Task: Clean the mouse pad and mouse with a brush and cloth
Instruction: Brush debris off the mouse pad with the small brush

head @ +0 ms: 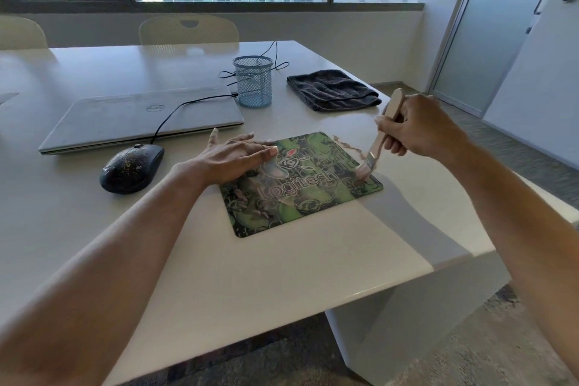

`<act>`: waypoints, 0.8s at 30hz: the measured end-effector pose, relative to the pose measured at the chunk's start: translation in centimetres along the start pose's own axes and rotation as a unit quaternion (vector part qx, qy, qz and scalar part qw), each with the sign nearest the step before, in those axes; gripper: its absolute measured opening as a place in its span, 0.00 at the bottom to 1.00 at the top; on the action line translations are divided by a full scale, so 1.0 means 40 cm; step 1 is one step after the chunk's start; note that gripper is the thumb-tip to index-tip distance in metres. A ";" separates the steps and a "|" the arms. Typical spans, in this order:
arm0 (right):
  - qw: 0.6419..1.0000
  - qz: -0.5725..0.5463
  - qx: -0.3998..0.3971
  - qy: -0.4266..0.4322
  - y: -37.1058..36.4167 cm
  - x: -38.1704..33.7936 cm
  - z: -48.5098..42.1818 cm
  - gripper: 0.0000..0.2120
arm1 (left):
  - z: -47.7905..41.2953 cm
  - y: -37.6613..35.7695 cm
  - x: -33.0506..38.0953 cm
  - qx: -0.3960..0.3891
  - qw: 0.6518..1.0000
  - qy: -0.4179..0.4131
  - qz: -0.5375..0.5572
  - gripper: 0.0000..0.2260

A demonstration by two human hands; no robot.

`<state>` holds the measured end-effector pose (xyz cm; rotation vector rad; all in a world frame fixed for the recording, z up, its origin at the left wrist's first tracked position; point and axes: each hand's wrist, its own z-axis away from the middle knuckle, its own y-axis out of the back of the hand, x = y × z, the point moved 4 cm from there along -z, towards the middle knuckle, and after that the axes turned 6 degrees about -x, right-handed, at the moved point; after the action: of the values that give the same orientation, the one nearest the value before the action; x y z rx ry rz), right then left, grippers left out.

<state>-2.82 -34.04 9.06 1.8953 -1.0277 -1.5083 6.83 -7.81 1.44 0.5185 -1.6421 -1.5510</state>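
Note:
A green patterned mouse pad lies on the white table, with bits of debris on it. My left hand presses flat on its far left corner, fingers straight. My right hand grips the wooden handle of a small paint brush; its bristles touch the pad's right edge. A dark mouse speckled with crumbs sits left of the pad, its cable running back toward the laptop. A folded dark grey cloth lies at the back right of the table.
A shut silver laptop lies behind the mouse. A blue mesh pen cup stands beside it, with cables behind. The table's right edge is close to the pad. Chairs stand at the far side.

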 end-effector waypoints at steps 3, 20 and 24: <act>0.999 -0.035 0.004 0.021 -0.013 -0.026 0.001 0.13 | 0.000 0.000 0.000 0.002 1.000 -0.001 -0.002 0.30; 0.998 -0.061 0.000 -0.013 -0.031 0.019 0.000 0.16 | -0.020 0.025 0.006 0.001 1.000 0.007 -0.023 0.27; 0.999 -0.039 -0.004 0.004 -0.032 0.001 -0.004 0.15 | -0.059 0.052 0.028 0.016 0.995 0.004 -0.101 0.20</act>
<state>-2.36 -33.34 8.11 1.9542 -0.9533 -1.5442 8.47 -9.81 3.55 0.7266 -1.6513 -1.6677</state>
